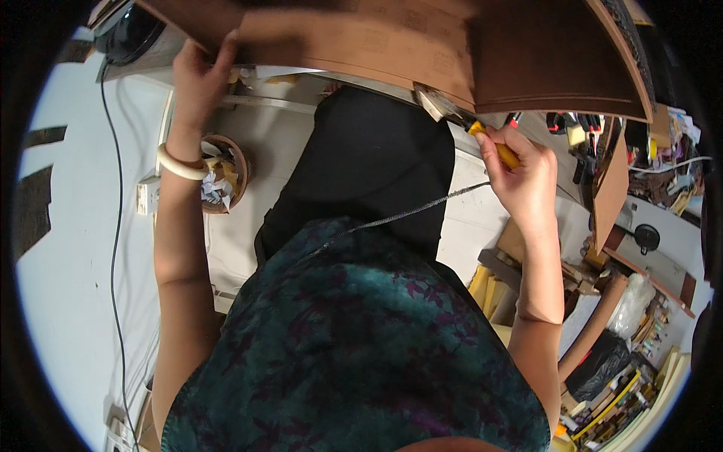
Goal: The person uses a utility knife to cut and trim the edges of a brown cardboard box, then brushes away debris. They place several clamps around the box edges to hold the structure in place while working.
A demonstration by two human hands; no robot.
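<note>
Head | right hand [523, 181] grips brush [468, 124]; left hand [197, 79] steadies brown sheet [392, 45]

Two hands: left [197, 75] at eleven o'clock, right [523, 181] at two; one brush [467, 124], one bangle [179, 166], one basket [226, 175].

Left hand [197, 75] gripping brown board [392, 41], right hand [520, 177] holding yellow-handled brush [467, 120] against it

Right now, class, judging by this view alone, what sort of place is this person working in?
Probably a small craft workshop. The right hand works a yellow-handled brush along a brown sheet that the left hand steadies, and cluttered shelves of materials stand at right.
</note>
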